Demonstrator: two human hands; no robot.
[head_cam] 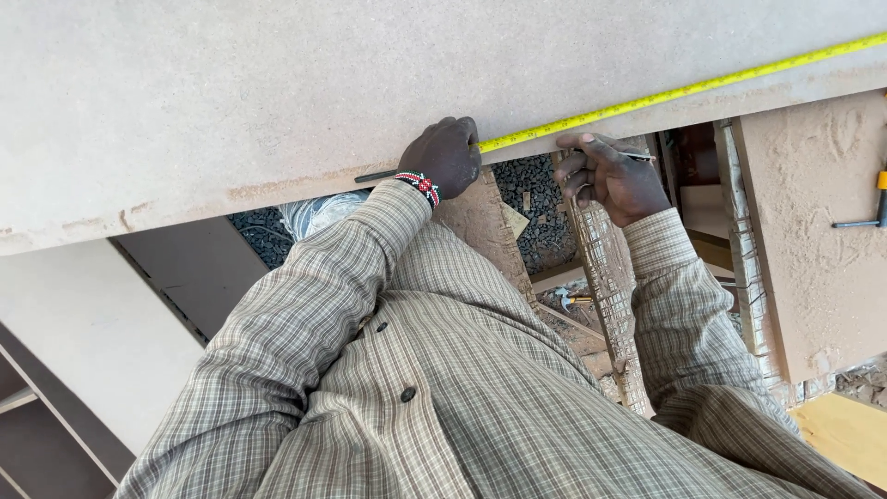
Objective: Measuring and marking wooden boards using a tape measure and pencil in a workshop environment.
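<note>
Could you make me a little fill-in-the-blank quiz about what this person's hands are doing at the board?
1. A ______ tape measure lies stretched along the board.
2. The left hand presses the tape's end against the board's ______.
3. The left wrist wears a beaded ______.
4. The right hand holds a thin ______ at the tape.

Missing words: yellow; edge; bracelet; pencil

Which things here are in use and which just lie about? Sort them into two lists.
In use:
left hand on yellow tape measure
right hand with pencil
board

Lying about:
hammer
tool on dusty surface
</note>
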